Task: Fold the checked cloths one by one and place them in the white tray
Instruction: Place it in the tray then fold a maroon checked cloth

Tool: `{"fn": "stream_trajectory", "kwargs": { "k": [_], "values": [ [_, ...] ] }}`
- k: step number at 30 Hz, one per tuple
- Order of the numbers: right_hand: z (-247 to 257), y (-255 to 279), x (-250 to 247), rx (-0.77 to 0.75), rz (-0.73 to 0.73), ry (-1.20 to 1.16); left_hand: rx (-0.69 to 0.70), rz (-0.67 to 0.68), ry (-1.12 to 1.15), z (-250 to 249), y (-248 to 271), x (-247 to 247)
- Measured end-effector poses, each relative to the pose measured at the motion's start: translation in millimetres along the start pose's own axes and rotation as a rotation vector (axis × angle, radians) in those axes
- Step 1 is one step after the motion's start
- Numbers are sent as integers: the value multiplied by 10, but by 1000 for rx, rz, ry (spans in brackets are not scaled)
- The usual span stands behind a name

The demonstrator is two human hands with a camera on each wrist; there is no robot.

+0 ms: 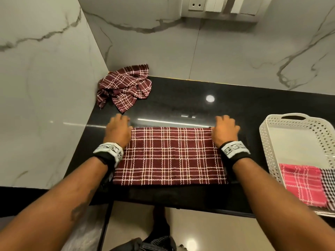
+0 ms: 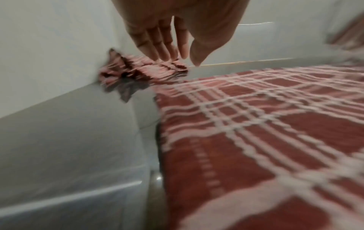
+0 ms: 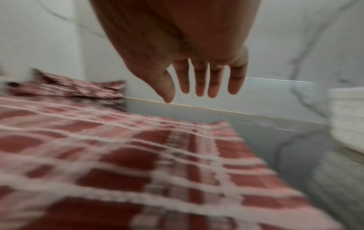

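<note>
A maroon checked cloth [image 1: 170, 156] lies flat as a wide rectangle on the black counter [image 1: 181, 102], near its front edge. My left hand [image 1: 118, 128] hovers at the cloth's far left corner, and the left wrist view shows its fingers [image 2: 165, 46] straight and holding nothing. My right hand [image 1: 225, 128] is at the far right corner, fingers [image 3: 202, 80] hanging straight and empty above the cloth [image 3: 118, 163]. A second maroon checked cloth [image 1: 125, 86] lies crumpled in the far left corner against the wall. The white tray [image 1: 297, 140] stands at the right.
A folded pink checked cloth [image 1: 302, 183] and a black-and-white one [image 1: 329, 185] lie in the tray's near end. Marble walls close the counter at the left and back. Wall sockets [image 1: 223, 6] sit high at the back. The floor shows below the counter's front edge.
</note>
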State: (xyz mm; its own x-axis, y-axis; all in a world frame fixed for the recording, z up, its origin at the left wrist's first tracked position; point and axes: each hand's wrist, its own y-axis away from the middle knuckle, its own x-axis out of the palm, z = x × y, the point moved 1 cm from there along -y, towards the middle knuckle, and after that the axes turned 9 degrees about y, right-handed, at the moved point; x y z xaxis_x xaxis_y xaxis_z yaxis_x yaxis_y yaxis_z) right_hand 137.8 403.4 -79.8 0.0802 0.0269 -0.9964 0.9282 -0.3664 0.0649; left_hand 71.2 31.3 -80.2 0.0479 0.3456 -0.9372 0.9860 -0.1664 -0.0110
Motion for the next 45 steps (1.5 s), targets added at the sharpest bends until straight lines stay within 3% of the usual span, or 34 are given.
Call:
{"fn": "stream_trajectory", "kwargs": {
  "k": [2,4,6,9,13,17,19,21,23,25,28,32,34,36,38,41,43,45],
  "values": [
    [464,213,-78,-220,-14,-90,255,97,12,-427,133,82],
    [923,451,23,-425,222,-159,442,336,-44,-761,280,292],
    [1111,584,200,-526,420,-41,487,471,-214,-835,366,486],
    [808,586,336,-524,444,34,438,459,-268,-494,456,515],
    [8,532,401,-258,446,25,287,413,-235,151,674,339],
    [-348,577,333,-79,462,79,109,434,-238,284,771,212],
    [-161,709,253,-124,394,101,105,415,-231,50,812,214],
    [243,887,206,-305,341,41,221,377,-211,-351,862,309],
    [680,1099,218,-491,385,-11,346,410,-204,-750,965,473],
    [854,1235,283,-556,433,-7,377,472,-237,-881,1066,627],
    [423,1237,403,-471,446,-2,301,434,-231,-504,1261,620],
    [-442,1211,434,-196,466,-17,134,395,-150,69,1509,405],
    [-515,1277,406,-152,457,19,83,392,-144,81,1579,363],
    [-253,1410,338,-216,391,6,114,375,-127,-124,1592,375],
    [183,1618,292,-352,322,-53,231,320,-109,-459,1589,459],
    [658,1906,387,-513,387,-96,318,369,-159,-760,1636,654],
    [554,1952,500,-510,396,-67,246,381,-142,-591,1711,690],
    [188,1898,583,-428,362,-68,142,293,-102,-240,1814,634]
  ]
}}
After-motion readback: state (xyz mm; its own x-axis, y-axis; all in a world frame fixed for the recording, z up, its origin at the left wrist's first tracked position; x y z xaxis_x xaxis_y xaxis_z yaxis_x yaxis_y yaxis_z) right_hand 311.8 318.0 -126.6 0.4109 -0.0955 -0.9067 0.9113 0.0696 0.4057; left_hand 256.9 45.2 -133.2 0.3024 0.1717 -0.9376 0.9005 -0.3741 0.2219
